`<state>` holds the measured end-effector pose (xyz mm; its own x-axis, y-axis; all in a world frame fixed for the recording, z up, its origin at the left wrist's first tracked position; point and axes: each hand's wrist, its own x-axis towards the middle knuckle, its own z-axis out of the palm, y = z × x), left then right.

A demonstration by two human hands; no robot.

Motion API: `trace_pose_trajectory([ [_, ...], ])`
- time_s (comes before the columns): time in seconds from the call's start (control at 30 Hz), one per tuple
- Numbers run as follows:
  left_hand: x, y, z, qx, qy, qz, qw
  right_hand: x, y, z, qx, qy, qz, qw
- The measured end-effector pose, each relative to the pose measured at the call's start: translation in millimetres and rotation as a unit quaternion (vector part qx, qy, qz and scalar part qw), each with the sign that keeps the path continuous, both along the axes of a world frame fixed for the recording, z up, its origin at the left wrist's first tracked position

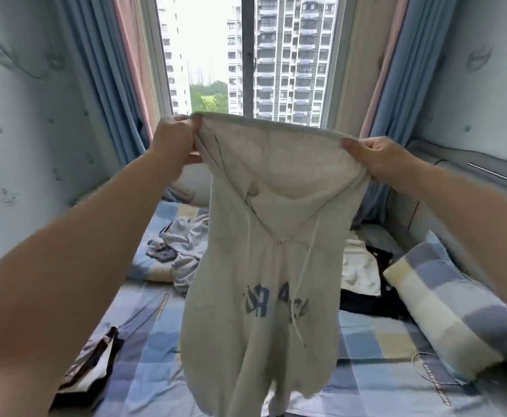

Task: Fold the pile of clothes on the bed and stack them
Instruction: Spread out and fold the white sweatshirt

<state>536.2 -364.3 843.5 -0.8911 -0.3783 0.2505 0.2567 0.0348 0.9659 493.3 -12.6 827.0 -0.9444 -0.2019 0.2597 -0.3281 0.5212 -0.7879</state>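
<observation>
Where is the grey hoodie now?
Head view: the hoodie hangs at centre above the bed, its top edge gripped by the left hand and right hand.

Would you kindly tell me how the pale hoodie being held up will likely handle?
Likely floppy: the hoodie sags and bunches below the left hand and right hand. Probably fairly light, since a pinch grip at each corner holds it. Its drawstrings dangle loose and may tangle.

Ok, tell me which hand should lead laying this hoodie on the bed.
Probably the left hand: both grip the hoodie alike, but the pillow and black clothes crowd the side of the right hand.
</observation>
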Motion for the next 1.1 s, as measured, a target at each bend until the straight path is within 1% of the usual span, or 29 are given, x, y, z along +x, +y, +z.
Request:
trace_pose_trajectory([
  [0.13,4.0,1.2,51.4,-0.046,0.019,0.025,0.998,-15.7,-7.1,45.0,-0.002,0.055,-0.041,0.998],
  [0.27,-15.1,-8.6,71.1,-0.103,0.016,0.06,0.993,-42.5,-25.3,66.6,-0.012,0.062,-0.054,0.997],
  [0.4,-68.3,-32.3,61.1,-0.161,-0.005,0.091,0.983,-90.8,-44.2,62.1,-0.004,0.043,-0.063,0.997],
  [0.57,-171.9,-66.7,11.9,-0.137,-0.074,0.06,0.986,-182.1,-79.1,27.1,-0.029,-0.028,-0.058,0.997],
  [0.73,-300.1,-97.0,-74.7,-0.084,-0.162,0.032,0.983,-293.9,-122.5,-45.6,-0.038,-0.122,-0.078,0.989],
  [0.83,-385.0,-112.9,-147.2,-0.047,-0.209,0.028,0.976,-372.7,-149.8,-115.5,-0.055,-0.184,-0.114,0.975],
  [0.9,-443.8,-120.4,-205.4,-0.041,-0.23,0.025,0.972,-430.5,-168.2,-170.2,-0.091,-0.221,-0.148,0.96],
  [1.0,-514.8,-122.5,-301.3,-0.068,-0.227,-0.01,0.971,-503.0,-199.0,-259.1,-0.147,-0.245,-0.165,0.944],
  [1.1,-536.7,-117.7,-410.5,-0.11,-0.253,-0.067,0.959,-521.3,-226.1,-364.1,-0.19,-0.305,-0.127,0.925],
])
